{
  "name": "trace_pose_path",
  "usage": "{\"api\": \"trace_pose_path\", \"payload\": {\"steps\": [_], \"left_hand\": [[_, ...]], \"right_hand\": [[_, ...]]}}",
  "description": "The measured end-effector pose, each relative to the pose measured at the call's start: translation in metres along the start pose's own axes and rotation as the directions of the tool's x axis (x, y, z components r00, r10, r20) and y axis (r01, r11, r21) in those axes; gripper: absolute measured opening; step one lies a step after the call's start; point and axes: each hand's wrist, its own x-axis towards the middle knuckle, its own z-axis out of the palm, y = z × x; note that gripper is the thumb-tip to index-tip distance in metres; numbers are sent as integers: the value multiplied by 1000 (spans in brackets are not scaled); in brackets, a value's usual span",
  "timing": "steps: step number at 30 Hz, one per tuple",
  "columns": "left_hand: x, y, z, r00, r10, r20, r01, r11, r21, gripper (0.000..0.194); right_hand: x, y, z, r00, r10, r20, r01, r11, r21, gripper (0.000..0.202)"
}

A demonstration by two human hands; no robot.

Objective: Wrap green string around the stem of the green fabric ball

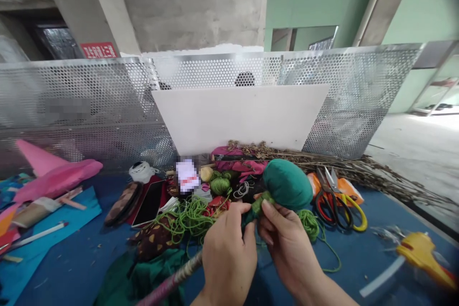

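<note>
My left hand [230, 251] is closed around a stick [175, 286] wrapped in pinkish and pale material, which runs out to the lower left. Beyond my fingers, a rounded, stuffed dark green cloth ball [288, 184] seems to sit at the stick's upper end; the join is hidden. Thumb and fingers of my right hand [287, 234] pinch a lighter green strip of cloth [266, 199] just below the ball. Both hands are close together there. Loose green yarn [190, 217] lies behind my left hand, and a ball of green yarn [309, 224] is beside my right.
Scissors [332, 196] lie at the right, with a yellow glue gun [426, 253] nearer the edge. Dried stems [322, 165] stretch along the back below a white board [240, 117]. At left are a phone [148, 204], a pouch [124, 204] and pink material [60, 177].
</note>
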Motion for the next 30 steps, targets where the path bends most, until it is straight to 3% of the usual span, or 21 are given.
{"api": "trace_pose_path", "payload": {"steps": [3,7,12,14,17,19,21,24,27,30], "left_hand": [[5,2,-3,986,-121,115,138,979,-149,21],[17,2,-12,927,-206,314,333,838,-433,14],[24,-6,-17,830,-307,465,526,706,-473,20],[24,-8,-18,834,-323,447,517,741,-428,19],[20,-6,-19,945,-253,207,311,891,-332,28],[16,-1,-17,985,-139,106,163,947,-276,29],[13,4,-14,985,-85,152,122,959,-257,28],[12,9,-12,957,-140,254,211,937,-279,32],[16,10,-15,918,-182,352,304,894,-330,24],[20,9,-16,906,-178,383,303,906,-296,16]], "right_hand": [[4,2,-2,995,-94,-30,90,991,-101,40],[7,-1,-4,990,-143,3,142,973,-182,46],[8,-2,-5,988,-150,26,152,965,-213,40],[9,-1,-7,987,-157,30,160,962,-223,40],[10,3,-10,988,-150,39,155,962,-224,38],[10,4,-12,990,-139,37,144,965,-219,37],[9,5,-13,991,-131,27,133,969,-210,37],[9,4,-11,993,-116,21,118,974,-192,36],[8,3,-8,993,-109,48,117,971,-210,32],[8,2,-5,991,-118,60,129,963,-238,32]]}}
